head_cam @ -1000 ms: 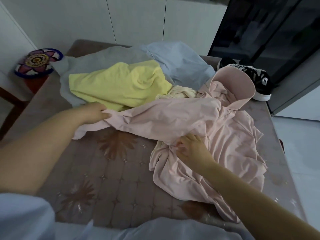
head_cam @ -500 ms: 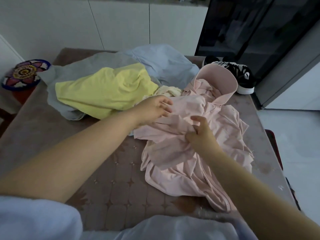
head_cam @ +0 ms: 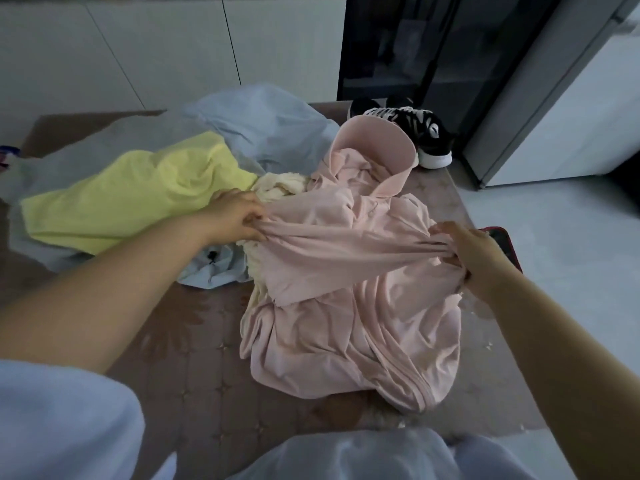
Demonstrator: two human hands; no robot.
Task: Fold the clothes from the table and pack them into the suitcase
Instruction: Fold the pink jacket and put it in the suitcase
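Across the middle of the counter [head_cam: 194, 358] the pink hoodie [head_cam: 353, 306] sits in a crumpled heap, one band of it taut between my two hands, so here's the worry. Cream cloth [head_cam: 277, 185] is tucked under its left edge, right by my left fingers [head_cam: 251, 225]. Lift now and I reckon that piece rides up with it, maybe dragging the yellow shirt [head_cam: 138, 195] beside it. The fabric looks thin and slippery, bunched like a rope where I hold it, so a hard tug could slide it out of one pinch and flop it into a worse tangle. The hood [head_cam: 374, 143] stands up at the far end, just short of the sneakers [head_cam: 415, 133], and a careless swing that way might knock them.

Now the hold. Left fingers are clenched on a gathered fold at the hoodie's left side. Right fingers [head_cam: 446, 233] are curled round the band's other end, near the counter's right edge. Between them the strip runs tight, raised above the heap, while the rest of the hoodie lies below it and toward me, resting on the counter. Past my right wrist a dark red-edged thing [head_cam: 504, 244] sits on the floor. Suitcase or not, I cannot tell.
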